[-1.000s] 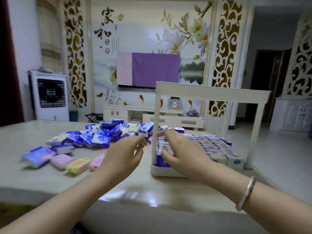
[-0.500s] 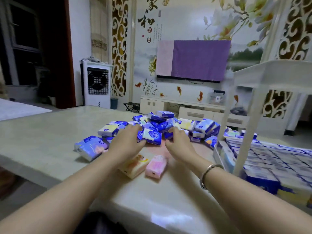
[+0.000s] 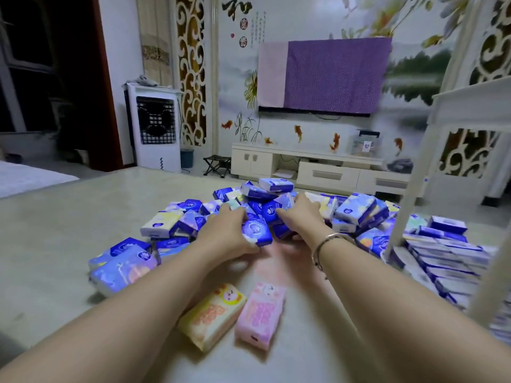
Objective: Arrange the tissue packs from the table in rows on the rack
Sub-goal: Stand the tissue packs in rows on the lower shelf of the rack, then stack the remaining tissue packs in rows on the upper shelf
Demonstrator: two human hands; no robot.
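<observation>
Reaching into the pile [image 3: 276,205] on the table [image 3: 55,222], the left hand [image 3: 229,230] curls around a blue pack [image 3: 255,232] while the right hand [image 3: 300,217] grips packs beside it. Lifting them squarely, without dragging neighbours, should make rowing them on the rack [image 3: 448,261] at right easier.

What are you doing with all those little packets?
A person is sorting small tissue packs. Both hands, the left hand and the right hand, are reaching into the pile of blue packs on the table, fingers curled around some of them. A yellow pack and a pink pack lie apart, nearer the person. On the right stands a white rack whose bottom level already holds neat rows of packs.
</observation>
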